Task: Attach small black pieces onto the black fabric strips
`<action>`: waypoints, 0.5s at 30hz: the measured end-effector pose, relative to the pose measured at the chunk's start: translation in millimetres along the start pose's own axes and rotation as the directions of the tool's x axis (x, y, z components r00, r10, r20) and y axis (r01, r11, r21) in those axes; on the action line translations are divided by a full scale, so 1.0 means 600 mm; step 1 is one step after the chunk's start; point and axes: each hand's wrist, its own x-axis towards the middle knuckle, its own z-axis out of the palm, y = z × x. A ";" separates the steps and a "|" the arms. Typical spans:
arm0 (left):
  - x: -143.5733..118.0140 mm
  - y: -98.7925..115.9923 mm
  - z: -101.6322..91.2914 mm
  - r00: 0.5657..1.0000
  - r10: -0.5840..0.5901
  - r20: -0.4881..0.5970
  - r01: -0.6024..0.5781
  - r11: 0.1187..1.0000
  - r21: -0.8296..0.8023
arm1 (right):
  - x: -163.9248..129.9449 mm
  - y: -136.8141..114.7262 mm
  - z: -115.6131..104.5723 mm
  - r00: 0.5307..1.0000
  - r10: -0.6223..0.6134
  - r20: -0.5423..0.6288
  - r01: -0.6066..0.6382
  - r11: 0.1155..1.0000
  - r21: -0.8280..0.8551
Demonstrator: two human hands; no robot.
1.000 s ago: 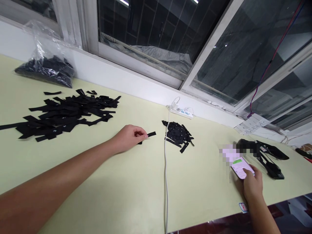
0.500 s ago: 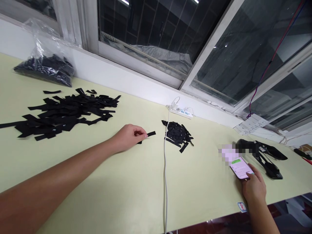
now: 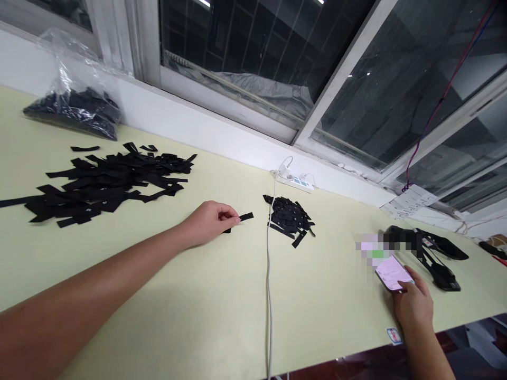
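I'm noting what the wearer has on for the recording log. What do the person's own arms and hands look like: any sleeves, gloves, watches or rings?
Both arms are bare as far as the frame shows, with no sleeve in view. The left hand has no glove, and no ring or wristband shows on it. The right hand is also ungloved, its wrist bare with no watch. No markings or cables on either arm.

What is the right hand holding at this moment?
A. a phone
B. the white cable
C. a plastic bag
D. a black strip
A. The right hand holds a phone with its screen lit, near the table's front edge; the left hand pinches a black strip.
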 end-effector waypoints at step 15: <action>0.000 -0.001 0.000 1.000 0.007 0.001 -0.007 1.000 -0.002 | -0.002 0.003 -0.001 1.000 -0.008 0.018 0.007 0.997 0.083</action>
